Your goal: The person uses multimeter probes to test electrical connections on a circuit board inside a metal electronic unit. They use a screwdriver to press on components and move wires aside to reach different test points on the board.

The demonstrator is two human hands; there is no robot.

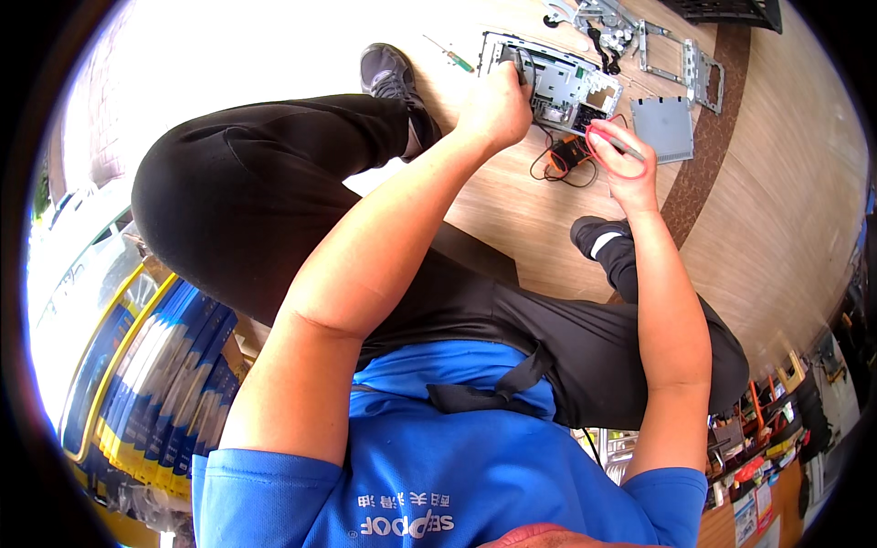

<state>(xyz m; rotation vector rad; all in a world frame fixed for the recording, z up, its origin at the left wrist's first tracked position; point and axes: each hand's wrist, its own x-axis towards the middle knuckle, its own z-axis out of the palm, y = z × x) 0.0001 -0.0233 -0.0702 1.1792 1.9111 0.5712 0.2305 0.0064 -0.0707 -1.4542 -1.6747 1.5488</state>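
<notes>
A grey metal chassis (557,82) with a dark board at one corner lies on the floor in front of me. My left hand (498,105) is closed at its left part, around a dark item with a black cable, mostly hidden by the fingers. My right hand (626,173) grips a slim probe (625,144) with a red lead, near the chassis's lower right corner. An orange-and-black meter (566,157) with looping leads lies between my hands. A flat grey panel (665,128) is just right of my right hand.
A screwdriver (461,62) lies left of the chassis. Metal brackets (683,57), assorted loose parts (607,27) and a black crate (722,9) are beyond. My bent legs surround the work. A yellow rack of blue packages (160,365) stands at left, cluttered tools (758,429) at lower right.
</notes>
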